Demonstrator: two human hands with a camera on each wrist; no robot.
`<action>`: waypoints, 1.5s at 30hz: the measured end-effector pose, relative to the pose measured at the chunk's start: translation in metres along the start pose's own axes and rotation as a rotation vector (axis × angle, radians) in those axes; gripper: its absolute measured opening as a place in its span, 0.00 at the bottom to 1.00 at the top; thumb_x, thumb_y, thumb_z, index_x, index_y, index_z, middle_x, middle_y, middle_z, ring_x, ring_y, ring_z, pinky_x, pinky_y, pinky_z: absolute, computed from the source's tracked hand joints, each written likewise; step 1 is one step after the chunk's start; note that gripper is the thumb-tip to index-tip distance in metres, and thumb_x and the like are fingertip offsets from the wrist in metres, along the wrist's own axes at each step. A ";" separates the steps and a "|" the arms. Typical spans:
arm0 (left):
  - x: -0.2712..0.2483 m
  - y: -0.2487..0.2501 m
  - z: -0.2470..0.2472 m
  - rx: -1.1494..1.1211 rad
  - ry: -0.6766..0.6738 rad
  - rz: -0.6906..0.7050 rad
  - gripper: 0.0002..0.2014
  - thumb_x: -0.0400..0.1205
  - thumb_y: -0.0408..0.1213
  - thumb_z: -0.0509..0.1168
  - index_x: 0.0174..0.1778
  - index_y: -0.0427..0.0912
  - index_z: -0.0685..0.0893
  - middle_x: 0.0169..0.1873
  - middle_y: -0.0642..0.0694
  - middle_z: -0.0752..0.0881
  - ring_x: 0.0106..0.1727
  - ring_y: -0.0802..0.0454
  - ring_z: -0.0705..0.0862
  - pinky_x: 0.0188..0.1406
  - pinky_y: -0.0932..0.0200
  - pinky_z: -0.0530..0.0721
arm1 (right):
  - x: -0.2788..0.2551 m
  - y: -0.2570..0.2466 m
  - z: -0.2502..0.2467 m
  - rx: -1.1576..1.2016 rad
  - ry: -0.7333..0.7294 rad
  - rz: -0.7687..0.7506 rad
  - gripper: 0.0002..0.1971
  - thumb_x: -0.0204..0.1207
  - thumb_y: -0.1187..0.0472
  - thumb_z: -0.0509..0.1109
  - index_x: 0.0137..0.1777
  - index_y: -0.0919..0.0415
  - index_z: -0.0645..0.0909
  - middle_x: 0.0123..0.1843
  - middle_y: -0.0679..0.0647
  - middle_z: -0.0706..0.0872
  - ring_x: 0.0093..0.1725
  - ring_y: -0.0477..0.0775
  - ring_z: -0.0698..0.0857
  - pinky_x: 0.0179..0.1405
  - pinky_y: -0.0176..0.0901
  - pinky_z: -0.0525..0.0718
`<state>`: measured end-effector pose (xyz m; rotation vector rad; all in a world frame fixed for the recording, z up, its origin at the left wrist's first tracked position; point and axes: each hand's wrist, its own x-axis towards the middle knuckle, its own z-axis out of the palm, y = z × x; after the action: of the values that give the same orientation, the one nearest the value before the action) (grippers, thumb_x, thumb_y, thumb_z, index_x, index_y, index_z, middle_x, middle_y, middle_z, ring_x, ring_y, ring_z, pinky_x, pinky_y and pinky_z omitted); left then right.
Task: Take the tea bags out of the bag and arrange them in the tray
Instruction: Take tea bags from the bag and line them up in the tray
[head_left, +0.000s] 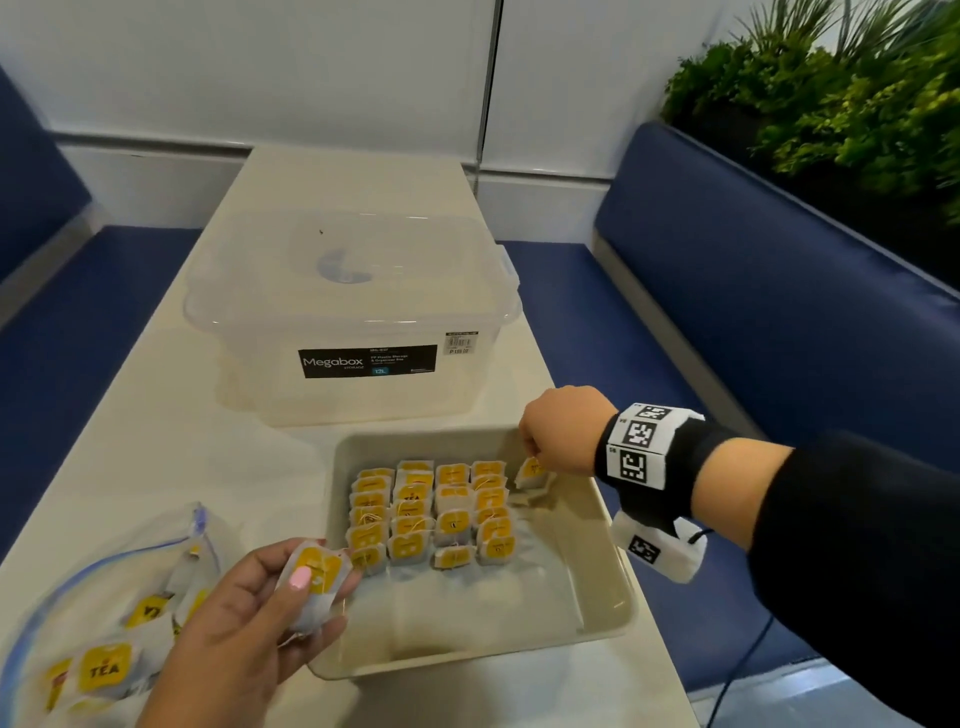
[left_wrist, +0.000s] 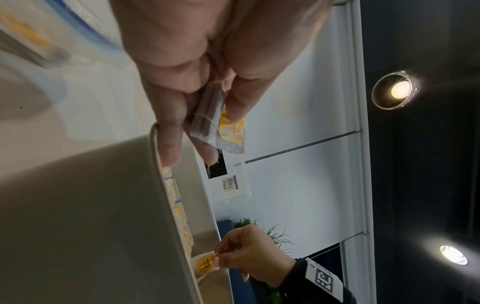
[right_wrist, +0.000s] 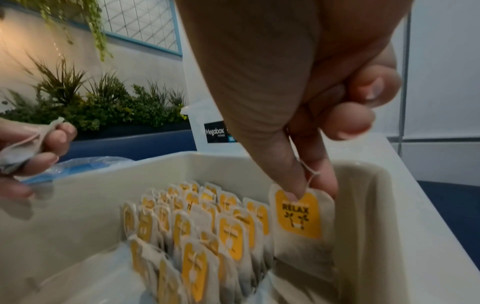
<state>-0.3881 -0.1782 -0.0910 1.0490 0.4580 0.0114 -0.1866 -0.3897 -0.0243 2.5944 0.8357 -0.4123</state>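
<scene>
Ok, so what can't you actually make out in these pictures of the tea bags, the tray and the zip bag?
- Zip bag: head view, cut off by the lower left edge and partly covered by the left hand; its tea bag count is unknowable.
- Tea bag in the left hand's grip: tag print blurred in every view.
- Rows in the tray: most tag print too small or blurred; only the tea bag the right hand pinches reads RELAX.
- Megabox storage box: contents unclear through cloudy plastic.

tea bags (head_left: 434, 512) yellow tags | tray (head_left: 597, 582) beige | bench (head_left: 779, 291) navy
</scene>
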 end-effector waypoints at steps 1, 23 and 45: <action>-0.001 0.002 0.002 0.007 0.027 -0.006 0.10 0.72 0.34 0.62 0.48 0.38 0.79 0.35 0.44 0.92 0.33 0.54 0.91 0.31 0.57 0.87 | 0.002 -0.001 0.001 -0.011 -0.009 0.007 0.09 0.76 0.63 0.63 0.48 0.59 0.85 0.41 0.53 0.83 0.37 0.57 0.80 0.29 0.39 0.72; -0.005 0.004 0.002 0.007 -0.039 -0.021 0.27 0.45 0.55 0.83 0.35 0.44 0.88 0.43 0.38 0.91 0.38 0.49 0.91 0.30 0.57 0.89 | 0.018 -0.010 -0.004 -0.089 -0.071 0.006 0.08 0.79 0.64 0.64 0.38 0.62 0.76 0.30 0.51 0.74 0.29 0.50 0.75 0.29 0.39 0.72; 0.001 0.025 0.073 0.044 -0.019 0.191 0.10 0.68 0.39 0.66 0.44 0.46 0.89 0.41 0.50 0.92 0.41 0.60 0.89 0.49 0.51 0.85 | -0.072 -0.057 -0.067 0.774 0.295 -0.349 0.10 0.73 0.47 0.73 0.49 0.50 0.86 0.43 0.45 0.88 0.32 0.36 0.79 0.36 0.28 0.76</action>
<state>-0.3546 -0.2257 -0.0401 1.1324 0.3411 0.1619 -0.2662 -0.3526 0.0476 3.2671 1.4807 -0.5391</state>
